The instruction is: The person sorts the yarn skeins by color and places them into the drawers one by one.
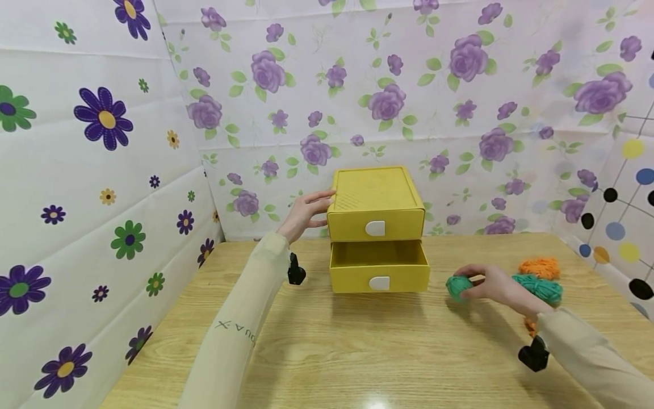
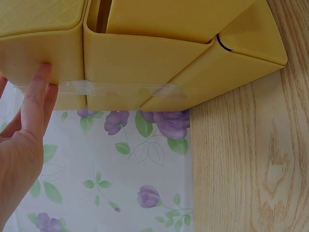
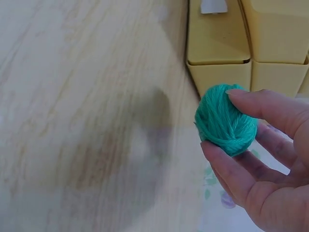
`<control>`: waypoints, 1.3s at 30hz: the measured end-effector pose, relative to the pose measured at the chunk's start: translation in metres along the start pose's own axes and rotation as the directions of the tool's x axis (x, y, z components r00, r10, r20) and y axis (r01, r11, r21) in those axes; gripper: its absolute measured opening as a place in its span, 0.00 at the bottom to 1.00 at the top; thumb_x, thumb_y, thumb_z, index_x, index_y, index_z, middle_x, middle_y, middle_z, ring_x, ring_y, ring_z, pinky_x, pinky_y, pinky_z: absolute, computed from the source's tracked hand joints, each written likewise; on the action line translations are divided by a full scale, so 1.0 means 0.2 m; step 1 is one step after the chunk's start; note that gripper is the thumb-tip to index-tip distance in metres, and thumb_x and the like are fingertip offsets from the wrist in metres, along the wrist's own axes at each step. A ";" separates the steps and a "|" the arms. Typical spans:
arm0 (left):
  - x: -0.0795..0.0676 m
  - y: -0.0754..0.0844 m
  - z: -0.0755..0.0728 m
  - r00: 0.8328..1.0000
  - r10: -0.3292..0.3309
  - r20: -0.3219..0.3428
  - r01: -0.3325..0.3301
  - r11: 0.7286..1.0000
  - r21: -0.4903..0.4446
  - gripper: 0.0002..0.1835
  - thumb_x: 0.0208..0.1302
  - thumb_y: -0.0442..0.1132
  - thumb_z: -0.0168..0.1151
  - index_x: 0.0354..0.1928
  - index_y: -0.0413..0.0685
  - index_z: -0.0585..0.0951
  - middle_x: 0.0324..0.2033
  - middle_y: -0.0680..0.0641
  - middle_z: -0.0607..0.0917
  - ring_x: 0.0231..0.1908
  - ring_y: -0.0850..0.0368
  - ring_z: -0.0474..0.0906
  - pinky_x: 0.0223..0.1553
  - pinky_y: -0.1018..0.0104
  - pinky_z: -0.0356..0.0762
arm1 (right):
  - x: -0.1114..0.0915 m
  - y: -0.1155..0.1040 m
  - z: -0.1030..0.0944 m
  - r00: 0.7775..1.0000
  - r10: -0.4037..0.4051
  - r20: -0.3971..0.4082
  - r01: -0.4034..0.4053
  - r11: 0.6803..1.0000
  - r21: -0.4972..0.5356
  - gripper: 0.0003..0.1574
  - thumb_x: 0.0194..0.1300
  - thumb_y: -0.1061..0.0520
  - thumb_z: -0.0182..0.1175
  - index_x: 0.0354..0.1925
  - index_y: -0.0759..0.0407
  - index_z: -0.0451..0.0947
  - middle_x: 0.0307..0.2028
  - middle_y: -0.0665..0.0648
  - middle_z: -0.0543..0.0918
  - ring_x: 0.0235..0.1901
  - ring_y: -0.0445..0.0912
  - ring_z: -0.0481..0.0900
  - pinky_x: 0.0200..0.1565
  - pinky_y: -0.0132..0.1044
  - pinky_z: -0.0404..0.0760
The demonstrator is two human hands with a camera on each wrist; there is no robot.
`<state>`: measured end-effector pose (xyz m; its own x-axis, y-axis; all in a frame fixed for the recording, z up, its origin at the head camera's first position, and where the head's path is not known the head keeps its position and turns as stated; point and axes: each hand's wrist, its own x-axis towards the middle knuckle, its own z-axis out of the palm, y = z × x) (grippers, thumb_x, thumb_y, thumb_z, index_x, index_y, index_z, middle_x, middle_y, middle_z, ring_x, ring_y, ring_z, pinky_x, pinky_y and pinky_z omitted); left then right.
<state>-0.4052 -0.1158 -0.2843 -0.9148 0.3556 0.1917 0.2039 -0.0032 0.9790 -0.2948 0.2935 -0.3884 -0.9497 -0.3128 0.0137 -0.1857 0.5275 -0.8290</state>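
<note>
Pinching a green yarn ball (image 1: 459,288), the right hand (image 1: 491,286) has its thumb on one side and fingers on the other. The ball is just right of the pulled-out bottom drawer (image 1: 352,278) and looks lifted a little over the table (image 1: 409,352). A soft pinch should do, since yarn may squash or come loose. Near the drawer, having the ball higher than the drawer's edge would help it miss a bump.

The left hand (image 1: 306,215) touches the left side of the yellow box (image 1: 378,187), its fingers fairly straight and not curled round anything. A light touch should steady the box; a hard push might slide it.

Bare wood lies between the drawer and the table's front edge, so the arms have good room there. Toward the right edge it is tighter: a green yarn bundle (image 1: 546,288) sits close to the right wrist, with orange yarn (image 1: 540,268) just behind, nearer the back right corner. The box stands near the back edge, close to the flowery cloth (image 1: 306,113), so there is little room behind.
</note>
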 end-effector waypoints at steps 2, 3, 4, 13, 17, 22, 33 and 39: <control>-0.02 0.02 0.01 1.000 -0.002 0.008 0.002 1.000 -0.002 0.21 0.65 0.40 0.55 0.60 0.46 0.72 0.57 0.50 0.70 0.49 0.48 0.71 0.43 0.54 0.74 | 0.00 -0.01 -0.01 1.000 0.000 -0.005 0.000 1.000 0.005 0.35 0.50 0.57 0.69 0.54 0.69 0.69 0.50 0.68 0.71 0.46 0.60 0.73 0.37 0.42 0.77; -0.03 0.04 0.01 1.000 -0.004 0.013 0.004 1.000 -0.004 0.21 0.66 0.39 0.54 0.60 0.45 0.71 0.57 0.49 0.69 0.49 0.48 0.70 0.43 0.54 0.74 | 0.00 -0.02 -0.02 1.000 -0.002 -0.006 0.002 1.000 0.002 0.35 0.50 0.57 0.69 0.54 0.68 0.69 0.50 0.68 0.71 0.46 0.60 0.73 0.37 0.42 0.77; -0.04 0.05 0.02 1.000 -0.007 0.017 0.007 1.000 -0.006 0.22 0.66 0.39 0.54 0.61 0.44 0.70 0.58 0.49 0.69 0.49 0.47 0.70 0.44 0.53 0.73 | 0.00 -0.03 -0.02 1.000 -0.004 -0.007 0.004 1.000 0.001 0.35 0.50 0.56 0.69 0.55 0.68 0.69 0.50 0.68 0.70 0.46 0.60 0.73 0.38 0.42 0.77; -0.07 0.10 0.03 0.999 -0.027 0.039 0.027 1.000 -0.007 0.23 0.67 0.37 0.52 0.63 0.41 0.67 0.60 0.47 0.67 0.50 0.47 0.70 0.45 0.54 0.73 | 0.00 -0.13 -0.06 0.999 -0.027 -0.023 0.027 1.000 0.002 0.34 0.53 0.54 0.68 0.55 0.67 0.69 0.52 0.69 0.69 0.46 0.59 0.73 0.39 0.44 0.77; -0.07 0.10 0.03 0.999 -0.025 0.037 0.025 1.000 -0.005 0.23 0.67 0.37 0.52 0.62 0.41 0.67 0.59 0.47 0.67 0.50 0.47 0.70 0.44 0.54 0.73 | 0.00 -0.16 -0.08 0.999 -0.034 -0.032 0.034 0.999 -0.006 0.34 0.54 0.53 0.67 0.55 0.66 0.69 0.52 0.68 0.69 0.46 0.58 0.73 0.39 0.43 0.77; -0.07 0.10 0.03 0.999 -0.027 0.037 0.028 1.000 -0.002 0.23 0.67 0.37 0.52 0.62 0.41 0.67 0.59 0.47 0.67 0.50 0.47 0.70 0.44 0.54 0.73 | 0.01 -0.19 -0.09 0.997 -0.065 -0.052 0.064 0.998 -0.022 0.33 0.55 0.53 0.66 0.55 0.66 0.70 0.50 0.67 0.71 0.46 0.60 0.73 0.39 0.44 0.77; -0.07 0.10 0.03 0.999 -0.027 0.038 0.027 1.000 -0.007 0.23 0.67 0.37 0.52 0.63 0.41 0.67 0.60 0.46 0.67 0.50 0.47 0.69 0.45 0.53 0.72 | 0.02 -0.30 -0.12 0.992 -0.104 -0.075 0.102 0.994 -0.029 0.34 0.55 0.53 0.66 0.56 0.68 0.69 0.50 0.69 0.71 0.44 0.59 0.75 0.37 0.42 0.78; -0.07 0.10 0.03 0.999 -0.023 0.043 0.023 1.000 -0.008 0.23 0.67 0.37 0.52 0.63 0.41 0.67 0.59 0.46 0.67 0.50 0.47 0.69 0.45 0.53 0.72 | 0.01 -0.36 -0.13 0.991 -0.116 -0.072 0.113 0.993 -0.041 0.34 0.55 0.51 0.66 0.56 0.67 0.70 0.50 0.68 0.71 0.45 0.59 0.75 0.39 0.43 0.78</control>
<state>-0.3853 -0.1148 -0.2677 -0.9034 0.3951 0.1665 0.1802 -0.0023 0.9836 -0.2904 0.2747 -0.3135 -0.9374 -0.3142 0.1501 -0.3024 0.5209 -0.7982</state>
